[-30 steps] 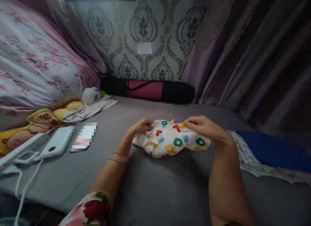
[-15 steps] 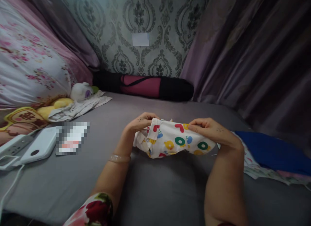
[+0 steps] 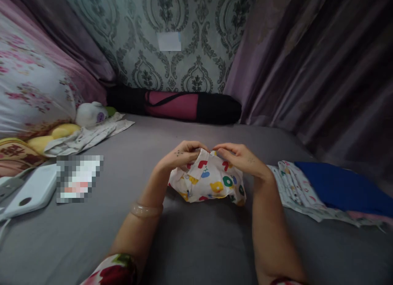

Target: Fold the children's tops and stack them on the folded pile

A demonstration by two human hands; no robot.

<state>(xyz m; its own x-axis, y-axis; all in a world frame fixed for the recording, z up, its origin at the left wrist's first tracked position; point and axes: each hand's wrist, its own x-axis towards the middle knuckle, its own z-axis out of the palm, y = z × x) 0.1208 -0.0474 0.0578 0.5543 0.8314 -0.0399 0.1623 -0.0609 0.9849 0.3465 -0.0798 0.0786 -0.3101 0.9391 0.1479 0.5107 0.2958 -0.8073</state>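
A small white garment (image 3: pixel 211 187) printed with red, yellow, green and blue shapes hangs bunched between my hands, just over the grey bedsheet. My left hand (image 3: pixel 184 154) is closed on its upper left edge, near a folded band. At the top right edge, my right hand (image 3: pixel 241 157) pinches the cloth with thumb and fingers. Both hands' fingertips are close together, partly hidden behind the fabric. The garment's lower right end droops below my right hand.
Folded clothes with a blue piece (image 3: pixel 340 187) on top lie to the right. On the left are a white power bank (image 3: pixel 33 191), a blurred paper (image 3: pixel 80 178), plush toys (image 3: pixel 92 113) and a crumpled printed cloth (image 3: pixel 86 138). A black and maroon bag (image 3: pixel 172 105) lies along the wall.
My right hand has moved left toward my left hand, still gripping the garment. The cloth that was stretched sideways is now bunched, its right end hanging down. The view has shifted slightly right.
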